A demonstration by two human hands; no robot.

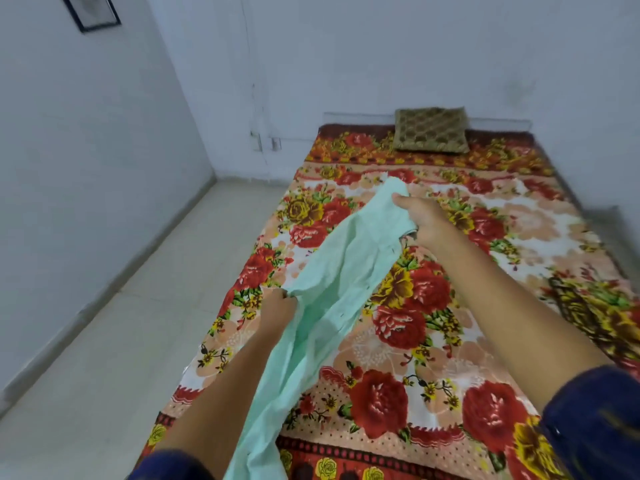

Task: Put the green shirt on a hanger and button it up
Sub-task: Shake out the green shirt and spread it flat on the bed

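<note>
White walls all round and a pale tiled floor (pixel 114 341) on the left, with a low bed (pixel 519 220) under a loud red and yellow floral blanket filling the right side, plus a brownish gold cushion (pixel 431 129) sitting at the far end against the wall. So the green shirt (pixel 332 285) is held up over the bed's left part, stretched out into a long strip, its long axis running from the near left bottom edge of view up to the far middle, kind of diagonal. Far end points away toward the cushion, near end trails down between the arms and out of frame. Right hand (pixel 424 220) has the far end, fingers curled round the bunched cloth, thumb on top. Left hand (pixel 277 306) pinches a fold on the shirt's left edge about halfway along, fingers closed tight on it. Both arms are bare up to dark blue sleeves (pixel 595 420) at the near edge, and there's a dark picture frame (pixel 91 12) on the left wall, top corner
</note>
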